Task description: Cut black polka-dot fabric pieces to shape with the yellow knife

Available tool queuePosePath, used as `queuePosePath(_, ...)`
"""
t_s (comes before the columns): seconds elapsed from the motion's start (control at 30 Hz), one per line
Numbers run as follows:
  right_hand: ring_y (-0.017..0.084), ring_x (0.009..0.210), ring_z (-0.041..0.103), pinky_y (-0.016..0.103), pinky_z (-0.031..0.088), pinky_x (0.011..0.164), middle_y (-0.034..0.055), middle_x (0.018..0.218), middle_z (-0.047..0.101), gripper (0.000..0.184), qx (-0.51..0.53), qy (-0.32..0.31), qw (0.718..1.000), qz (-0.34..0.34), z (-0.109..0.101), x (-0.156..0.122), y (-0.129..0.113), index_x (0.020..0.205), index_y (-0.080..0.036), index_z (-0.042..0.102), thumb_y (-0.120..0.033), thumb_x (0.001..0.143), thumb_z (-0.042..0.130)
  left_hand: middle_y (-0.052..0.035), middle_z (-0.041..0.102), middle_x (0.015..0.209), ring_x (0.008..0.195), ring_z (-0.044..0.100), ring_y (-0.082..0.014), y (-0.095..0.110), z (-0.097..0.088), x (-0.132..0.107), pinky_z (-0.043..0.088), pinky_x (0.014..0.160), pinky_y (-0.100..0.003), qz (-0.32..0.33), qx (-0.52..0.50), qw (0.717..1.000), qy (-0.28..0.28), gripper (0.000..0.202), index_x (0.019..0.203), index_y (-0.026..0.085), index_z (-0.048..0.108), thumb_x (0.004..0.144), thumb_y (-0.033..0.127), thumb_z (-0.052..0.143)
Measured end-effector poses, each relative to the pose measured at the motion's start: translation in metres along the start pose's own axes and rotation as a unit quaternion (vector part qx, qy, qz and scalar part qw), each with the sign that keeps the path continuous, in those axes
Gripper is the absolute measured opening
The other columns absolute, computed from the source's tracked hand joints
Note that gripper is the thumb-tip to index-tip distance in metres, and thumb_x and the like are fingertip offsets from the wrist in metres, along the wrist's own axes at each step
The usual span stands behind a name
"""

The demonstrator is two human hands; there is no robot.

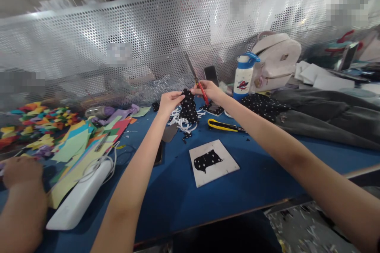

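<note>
My left hand (170, 102) pinches the top edge of a small piece of black polka-dot fabric (189, 107), held up above the blue table (255, 174). My right hand (209, 89) grips red-handled scissors (196, 80) with the blades pointing up and back, and it also touches the fabric's top. White strips of trim (183, 123) lie on the table under the fabric.
A white card with a black dotted cut-out (213, 161) lies in front. A yellow utility knife (223, 125), a water bottle (244, 76), a white bag (276, 61), a phone (211, 75) and dark cloth (323, 114) are on the right. Coloured paper (71, 142) and another person's hand (21, 170) are on the left.
</note>
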State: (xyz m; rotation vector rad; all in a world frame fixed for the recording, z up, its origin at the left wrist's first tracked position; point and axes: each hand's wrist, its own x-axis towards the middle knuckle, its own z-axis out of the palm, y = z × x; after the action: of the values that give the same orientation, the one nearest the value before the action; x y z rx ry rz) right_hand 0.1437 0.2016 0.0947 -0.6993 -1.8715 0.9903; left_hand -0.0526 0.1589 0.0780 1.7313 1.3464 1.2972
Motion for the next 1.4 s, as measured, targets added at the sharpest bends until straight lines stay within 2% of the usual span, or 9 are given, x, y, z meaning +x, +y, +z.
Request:
queuePosePath(0.17,0.019,0.092,0.061,0.032,0.053,0.077,0.0051,0.100,0.065,0.033,-0.097,-0.047,0.994,-0.028,-0.024,-0.009,-0.021,0.096,-0.023,0.056,-0.054,0.092,0.048,-0.0079,0.060,0.114,0.098,0.062,-0.0203,0.008,-0.020,-0.001,0.054,0.083,-0.040,0.027,0.039,0.999,0.016,0.029,0.116,0.014,0.058,0.094,0.034,0.059)
queuePosePath(0.2,0.020,0.091,0.060,0.032,0.051,0.075,0.0050,0.099,0.064,0.033,-0.130,-0.059,0.989,-0.029,-0.032,-0.010,-0.025,0.095,-0.023,0.057,-0.055,0.091,0.050,-0.0078,0.061,0.114,0.098,0.062,-0.0201,0.010,-0.023,-0.002,0.054,0.083,-0.039,0.031,0.048,0.998,0.017,0.029,0.115,0.014,0.058,0.094,0.034,0.059)
queuePosePath(0.27,0.021,0.083,0.058,0.031,0.046,0.070,0.0044,0.089,0.063,0.035,-0.207,-0.086,0.974,-0.026,-0.048,-0.013,-0.033,0.088,-0.021,0.059,-0.055,0.081,0.065,-0.0076,0.061,0.113,0.097,0.062,-0.0197,0.013,-0.030,-0.004,0.054,0.083,-0.039,0.039,0.067,0.997,0.018,0.028,0.114,0.014,0.058,0.094,0.034,0.059)
queuePosePath(0.33,0.020,0.073,0.054,0.032,0.040,0.066,0.0026,0.077,0.060,0.038,-0.281,-0.109,0.953,-0.019,-0.063,-0.015,-0.038,0.079,-0.019,0.061,-0.055,0.072,0.073,-0.0074,0.061,0.112,0.096,0.063,-0.0194,0.014,-0.034,-0.006,0.054,0.083,-0.039,0.045,0.086,0.995,0.015,0.028,0.113,0.014,0.059,0.094,0.034,0.059)
queuePosePath(0.47,0.020,0.067,0.053,0.032,0.033,0.061,0.0034,0.073,0.061,0.041,-0.387,-0.133,0.912,0.001,-0.080,-0.017,-0.039,0.075,-0.020,0.064,-0.059,0.065,0.075,-0.0072,0.062,0.111,0.096,0.063,-0.0194,0.014,-0.037,-0.007,0.054,0.083,-0.038,0.051,0.114,0.992,0.003,0.027,0.112,0.014,0.059,0.094,0.034,0.059)
queuePosePath(0.6,0.023,0.069,0.057,0.034,0.034,0.060,0.0068,0.079,0.066,0.041,-0.445,-0.143,0.884,0.020,-0.078,-0.017,-0.035,0.079,-0.021,0.070,-0.058,0.062,0.077,-0.0072,0.061,0.113,0.097,0.062,-0.0200,0.010,-0.038,-0.004,0.054,0.083,-0.039,0.047,0.130,0.990,-0.015,0.028,0.113,0.014,0.059,0.094,0.034,0.059)
queuePosePath(0.77,0.025,0.075,0.059,0.035,0.036,0.060,0.0086,0.085,0.069,0.042,-0.477,-0.145,0.867,0.017,-0.069,-0.017,-0.038,0.084,-0.023,0.073,-0.058,0.061,0.078,-0.0071,0.061,0.111,0.094,0.063,-0.0190,0.005,-0.037,-0.001,0.055,0.080,-0.037,0.032,0.132,0.989,-0.054,0.028,0.114,0.014,0.059,0.094,0.034,0.059)
queuePosePath(1.1,0.022,0.072,0.058,0.033,0.035,0.056,0.0077,0.085,0.070,0.040,-0.486,-0.179,0.855,-0.009,-0.062,-0.020,-0.047,0.079,-0.023,0.072,-0.059,0.062,0.076,-0.0079,0.061,0.115,0.097,0.062,-0.0191,0.008,-0.029,-0.006,0.055,0.083,-0.038,0.027,0.116,0.987,-0.107,0.027,0.114,0.015,0.059,0.094,0.033,0.058)
queuePosePath(1.4,0.026,0.079,0.061,0.034,0.037,0.058,0.0078,0.095,0.072,0.042,-0.477,-0.181,0.860,-0.017,-0.062,-0.013,-0.035,0.089,-0.025,0.075,-0.055,0.059,0.080,-0.0078,0.061,0.116,0.096,0.062,-0.0187,0.010,-0.028,-0.007,0.054,0.083,-0.037,0.017,0.120,0.985,-0.123,0.025,0.113,0.016,0.060,0.095,0.033,0.057)
